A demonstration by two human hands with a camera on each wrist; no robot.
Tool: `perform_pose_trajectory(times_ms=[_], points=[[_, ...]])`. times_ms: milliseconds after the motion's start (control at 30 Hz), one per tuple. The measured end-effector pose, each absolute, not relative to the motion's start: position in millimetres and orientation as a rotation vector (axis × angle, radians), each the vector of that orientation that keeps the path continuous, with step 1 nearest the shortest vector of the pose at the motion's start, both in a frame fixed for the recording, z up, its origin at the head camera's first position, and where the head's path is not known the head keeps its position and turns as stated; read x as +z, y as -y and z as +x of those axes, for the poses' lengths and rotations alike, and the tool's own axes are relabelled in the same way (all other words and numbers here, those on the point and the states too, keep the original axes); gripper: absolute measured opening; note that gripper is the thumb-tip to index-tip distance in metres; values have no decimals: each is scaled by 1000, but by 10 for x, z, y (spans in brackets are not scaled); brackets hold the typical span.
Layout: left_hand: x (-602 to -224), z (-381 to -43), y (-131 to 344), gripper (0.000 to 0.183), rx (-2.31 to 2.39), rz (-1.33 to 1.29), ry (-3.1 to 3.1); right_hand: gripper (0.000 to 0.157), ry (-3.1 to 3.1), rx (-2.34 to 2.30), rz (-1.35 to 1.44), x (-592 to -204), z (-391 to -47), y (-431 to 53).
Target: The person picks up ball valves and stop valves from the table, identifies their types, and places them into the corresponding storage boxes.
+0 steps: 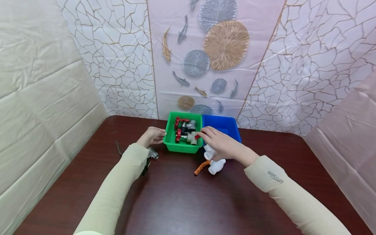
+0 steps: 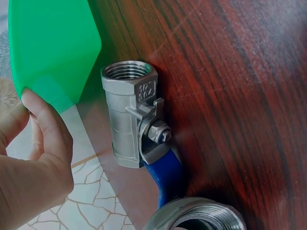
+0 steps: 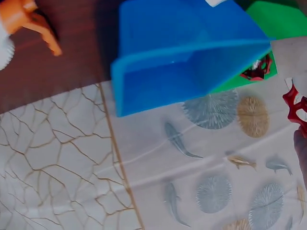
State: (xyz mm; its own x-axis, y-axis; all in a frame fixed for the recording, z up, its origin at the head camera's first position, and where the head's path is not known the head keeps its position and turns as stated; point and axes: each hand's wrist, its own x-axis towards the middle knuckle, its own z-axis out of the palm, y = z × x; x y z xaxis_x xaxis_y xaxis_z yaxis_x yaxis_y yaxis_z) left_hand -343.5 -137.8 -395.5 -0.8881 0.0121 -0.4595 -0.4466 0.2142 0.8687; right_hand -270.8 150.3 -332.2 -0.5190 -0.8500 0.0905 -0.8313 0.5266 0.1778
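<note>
My left hand [image 1: 152,135] pinches the left rim of a green bin [image 1: 182,148] between thumb and fingers, as the left wrist view shows close up. Inside the bin lie several valves with red handles [image 1: 178,134] and grey or metal bodies. Over the bin's right side, my right hand [image 1: 218,143] holds a grey plastic valve [image 1: 192,138] by its red handle [image 3: 293,105]. In the right wrist view only a fingertip [image 3: 301,148] shows, at the handle; the palm side of the grip is hidden.
A blue bin [image 1: 223,121] stands against the green one's right side. Below my right hand are white plastic valves [image 1: 216,166], one with an orange lever [image 1: 202,167]. By my left forearm lie metal valves [image 2: 129,115], one with a blue lever [image 2: 165,175]. A patterned cloth wall [image 1: 126,58] rises behind.
</note>
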Motion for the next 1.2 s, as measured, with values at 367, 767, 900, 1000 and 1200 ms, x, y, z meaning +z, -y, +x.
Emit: perform_pose_trajectory(times_ms=[367, 767, 900, 1000, 1200], points=[[-3955, -3420, 1365, 38, 1739, -403, -2125, 95, 2569, -323, 1430, -3257, -3012, -1218], [-3959, -3443, 1353, 36, 1735, -423, -2139, 92, 2596, -273, 1344, -3351, -3262, -934], [-3964, -3445, 1351, 36, 1724, -424, -2148, 93, 2648, -291, 1291, -3423, -3320, -802], [-3961, -3441, 1356, 35, 1719, -428, -2163, 92, 2697, -289, 1254, -3471, -3356, -707], [-3952, -3434, 1357, 34, 1732, -424, -2166, 93, 2888, -187, 1072, -3530, -3432, -564]])
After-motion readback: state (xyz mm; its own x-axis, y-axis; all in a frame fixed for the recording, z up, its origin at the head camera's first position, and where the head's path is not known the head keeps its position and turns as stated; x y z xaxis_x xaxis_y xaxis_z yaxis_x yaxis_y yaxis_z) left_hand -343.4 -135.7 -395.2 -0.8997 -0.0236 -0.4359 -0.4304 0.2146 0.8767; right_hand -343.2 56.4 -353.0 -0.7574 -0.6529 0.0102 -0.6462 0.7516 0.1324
